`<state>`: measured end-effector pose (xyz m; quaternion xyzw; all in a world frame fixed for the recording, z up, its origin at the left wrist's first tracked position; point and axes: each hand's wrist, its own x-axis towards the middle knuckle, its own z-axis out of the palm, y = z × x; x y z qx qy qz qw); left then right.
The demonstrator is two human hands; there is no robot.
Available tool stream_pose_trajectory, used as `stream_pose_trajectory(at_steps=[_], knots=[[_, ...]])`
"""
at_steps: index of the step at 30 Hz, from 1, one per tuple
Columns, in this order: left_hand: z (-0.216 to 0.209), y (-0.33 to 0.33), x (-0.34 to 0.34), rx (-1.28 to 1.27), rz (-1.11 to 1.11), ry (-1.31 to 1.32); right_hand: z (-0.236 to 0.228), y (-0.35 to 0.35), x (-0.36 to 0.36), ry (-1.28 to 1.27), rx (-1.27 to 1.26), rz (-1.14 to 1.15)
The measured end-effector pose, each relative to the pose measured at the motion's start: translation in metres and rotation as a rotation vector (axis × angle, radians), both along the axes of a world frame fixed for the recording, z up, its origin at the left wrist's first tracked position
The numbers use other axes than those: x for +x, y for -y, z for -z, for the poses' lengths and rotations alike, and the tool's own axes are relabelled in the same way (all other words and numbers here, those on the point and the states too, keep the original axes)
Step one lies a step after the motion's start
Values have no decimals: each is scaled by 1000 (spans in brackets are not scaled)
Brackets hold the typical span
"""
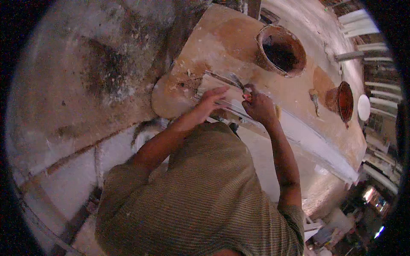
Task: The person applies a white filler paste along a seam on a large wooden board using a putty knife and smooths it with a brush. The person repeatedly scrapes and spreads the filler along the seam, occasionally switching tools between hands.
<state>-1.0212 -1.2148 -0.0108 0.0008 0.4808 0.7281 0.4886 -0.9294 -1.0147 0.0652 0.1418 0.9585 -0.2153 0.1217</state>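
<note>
A long white board or moulding strip (305, 134) runs along the near edge of the worktable (213, 32), from its left end toward the far right. On the left end of the strip lies my left hand (211, 100), its fingers stretched out and holding nothing. Closed around a small tool with a reddish handle is my right hand (261, 106), just above the strip. The tool's grey, flat head (235, 80) points up and left over the strip's far edge. Whether it is a scraper or a brush I cannot tell.
A round, stained bucket (261, 55) with a dark inside stands on the table beyond my hands. Farther right are a brush-like tool (315, 102) and a reddish-brown bowl (345, 102). Beside the bowl is a white disc (364, 107). A stained wall (77, 64) rises at the left.
</note>
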Motion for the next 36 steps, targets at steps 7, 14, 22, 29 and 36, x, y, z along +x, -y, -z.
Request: stream_pose_trajectory(at_steps=[7, 14, 22, 29, 36], knots=[[41, 118, 15, 19, -530, 90, 67, -50, 12, 54, -598, 183], [66, 180, 52, -12, -881, 206, 78, -43, -13, 71, -806, 241], [65, 177, 63, -43, -840, 108, 90, 34, -109, -64, -703, 20], [107, 236, 63, -296, -798, -320, 97, -53, -67, 320, -654, 203], [78, 236, 42, -293, -743, -166, 48, 52, -100, -160, -161, -127]])
